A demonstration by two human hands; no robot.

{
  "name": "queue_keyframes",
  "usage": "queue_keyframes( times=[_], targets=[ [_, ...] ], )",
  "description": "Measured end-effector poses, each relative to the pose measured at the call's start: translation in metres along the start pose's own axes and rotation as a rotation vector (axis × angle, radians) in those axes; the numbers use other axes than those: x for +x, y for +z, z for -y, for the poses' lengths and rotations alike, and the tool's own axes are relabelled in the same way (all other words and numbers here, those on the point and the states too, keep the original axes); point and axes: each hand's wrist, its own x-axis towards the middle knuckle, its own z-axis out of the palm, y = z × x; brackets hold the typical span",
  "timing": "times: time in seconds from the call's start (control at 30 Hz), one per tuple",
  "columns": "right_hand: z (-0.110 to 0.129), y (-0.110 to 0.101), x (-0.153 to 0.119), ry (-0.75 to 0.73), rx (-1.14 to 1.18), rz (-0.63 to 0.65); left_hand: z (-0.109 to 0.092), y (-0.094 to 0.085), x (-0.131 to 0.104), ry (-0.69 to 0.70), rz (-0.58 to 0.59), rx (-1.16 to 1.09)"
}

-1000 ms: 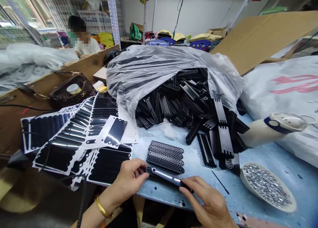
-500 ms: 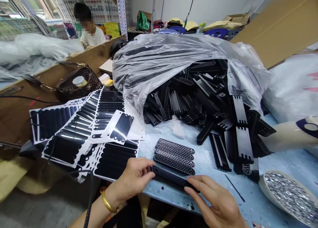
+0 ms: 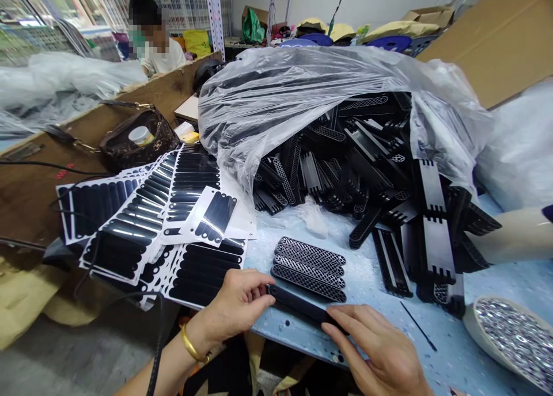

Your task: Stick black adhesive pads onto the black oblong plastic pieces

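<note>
A slim black bar with rounded ends (image 3: 300, 305) lies between my two hands, near the front edge of the blue table. My left hand (image 3: 242, 298) pinches its left end between thumb and forefinger. At the other end my right hand (image 3: 367, 338) grips it between thumb and fingertips, hiding that tip. Just behind the bar lie several similar bars (image 3: 310, 263) side by side, their latticed faces up. Left of my hands are overlapping white sheets of black rounded strips (image 3: 205, 269), with a small cut piece of sheet (image 3: 215, 216) on top.
A clear plastic bag (image 3: 259, 96) spills many black parts (image 3: 328, 171) across the back. A bowl of small shiny metal rings (image 3: 514, 338) stands at right, near a thin black rod (image 3: 419, 327). A brown handbag (image 3: 133, 140) sits at left; another person (image 3: 158, 45) is beyond.
The view has shifted slightly, so most things sit a little further right. Both hands keep hold of the black bar in nearly the same pose.
</note>
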Motion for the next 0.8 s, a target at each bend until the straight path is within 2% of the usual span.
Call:
queue_keyframes(
  times=[0.33,0.53,0.8],
  targets=[
    [-0.0036,0.0052,-0.0079,-0.007,-0.082,0.042,0.0010,0.0005,-0.0003,0.019,-0.012,0.003],
    [-0.0006,0.0064,-0.0065,-0.007,-0.087,0.010,0.0023,0.0002,0.0001,0.011,-0.004,0.010],
    [0.0024,0.0068,-0.0049,0.019,-0.091,0.015,-0.0058,-0.0006,0.0023,0.050,-0.032,0.071]
  ],
)
